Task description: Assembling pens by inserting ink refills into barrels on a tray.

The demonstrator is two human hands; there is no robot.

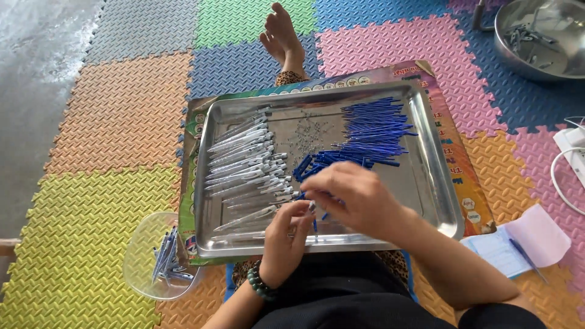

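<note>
A blue pen refill (pixel 315 226) is pinched upright in the closed fingers of the left hand (pixel 286 234), while the right hand (pixel 356 198), curled just above them, seems to grip its top end. Pen assembly appears underway over the steel tray (pixel 439 183); a clear barrel from the barrels (pixel 244 161) left of the fingers would be needed next.

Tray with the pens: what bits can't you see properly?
Head view:
- What the right hand pinches: covered by its own fingers.
- Small silver bits mid-tray: too tiny to tell apart.
- Bowl at top right: cut off by the edge.
- Left hand hides part of the tray rim.
</note>
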